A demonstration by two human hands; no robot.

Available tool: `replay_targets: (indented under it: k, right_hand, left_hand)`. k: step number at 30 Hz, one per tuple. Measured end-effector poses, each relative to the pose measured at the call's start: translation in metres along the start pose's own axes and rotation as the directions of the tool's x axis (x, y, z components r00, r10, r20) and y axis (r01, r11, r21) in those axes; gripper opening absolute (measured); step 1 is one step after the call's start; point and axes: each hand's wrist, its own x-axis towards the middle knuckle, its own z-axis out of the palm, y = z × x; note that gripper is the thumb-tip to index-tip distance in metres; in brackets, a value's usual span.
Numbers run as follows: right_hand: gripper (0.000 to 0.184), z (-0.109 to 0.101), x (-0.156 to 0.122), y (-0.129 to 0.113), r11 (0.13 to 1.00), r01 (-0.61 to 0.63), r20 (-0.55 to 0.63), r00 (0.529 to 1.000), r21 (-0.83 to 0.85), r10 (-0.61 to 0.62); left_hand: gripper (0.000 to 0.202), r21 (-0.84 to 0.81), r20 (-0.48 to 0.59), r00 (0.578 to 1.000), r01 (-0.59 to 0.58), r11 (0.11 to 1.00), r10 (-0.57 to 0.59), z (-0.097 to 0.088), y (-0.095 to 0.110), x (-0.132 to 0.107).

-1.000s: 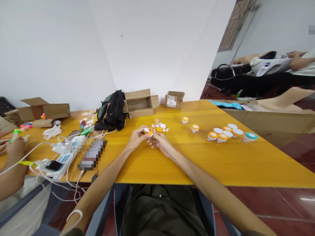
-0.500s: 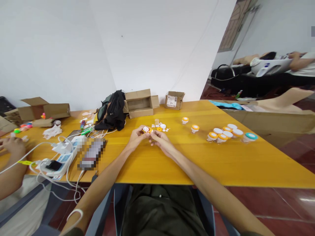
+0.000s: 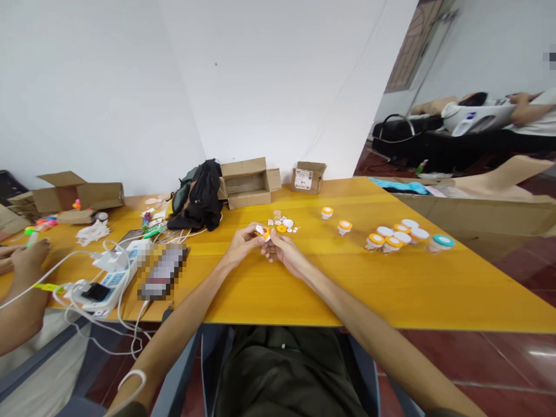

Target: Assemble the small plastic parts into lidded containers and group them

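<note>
My left hand is closed, its thumb and fingers pinching a small white disc with holes. Against it, my right hand grips an orange lid by its rim. The two parts meet or overlap between my fingertips; whether they are joined I cannot tell. Just beyond my hands lie loose parts: an orange ring, a plain white disc, several small white perforated pieces and a clear cup.
Several clear jars with orange or white lids stand at the right, near a teal-lidded jar. Cardboard boxes and a black bag line the wall. A phone and power strip lie left, beside a co-worker's hand.
The white disc has tilted in my left fingers, and the orange lid now shows more at my right fingertips. At the far left, the co-worker's hand now holds a green-tipped item.
</note>
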Motion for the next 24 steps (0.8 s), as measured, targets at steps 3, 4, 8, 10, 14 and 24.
replay_targets:
  k: [3, 4, 8, 10, 14, 24]
  right_hand:
    - [0.055, 0.001, 0.0, -0.001, 0.996, -0.014, 0.006, 1.0, -0.092, 0.014]
    - [0.057, 0.0, 0.001, -0.001, 0.988, -0.006, -0.001, 1.0, -0.152, 0.006]
    - [0.057, -0.006, 0.001, -0.004, 0.842, 0.178, -0.101, 0.959, -0.509, -0.264]
    - [0.047, -0.012, 0.0, -0.006, 0.66, 0.266, -0.121, 0.869, -0.703, -0.479]
    - [0.026, -0.026, -0.002, -0.005, 0.274, 0.217, 0.004, 0.79, -0.937, -0.613]
    - [0.016, -0.044, 0.009, 0.01, 0.335, 0.26, 0.095, 0.894, -0.906, -0.438]
  left_hand:
    - [0.041, -0.037, 0.014, 0.998, 0.055, 0.998, -0.054, 0.001, -0.002, -0.001]
    - [0.041, -0.051, 0.001, 0.998, 0.059, 0.997, -0.059, 0.001, -0.003, -0.001]
    - [0.036, -0.131, -0.108, 0.994, 0.016, 0.991, -0.03, 0.002, -0.002, 0.001]
    - [0.033, -0.175, -0.154, 0.987, 0.01, 0.984, -0.038, 0.0, 0.0, 0.002]
    - [0.027, -0.216, -0.204, 0.974, 0.057, 0.975, -0.102, -0.008, 0.0, 0.004]
    - [0.042, -0.03, -0.119, 0.973, 0.196, 0.98, -0.198, -0.014, -0.015, 0.007]
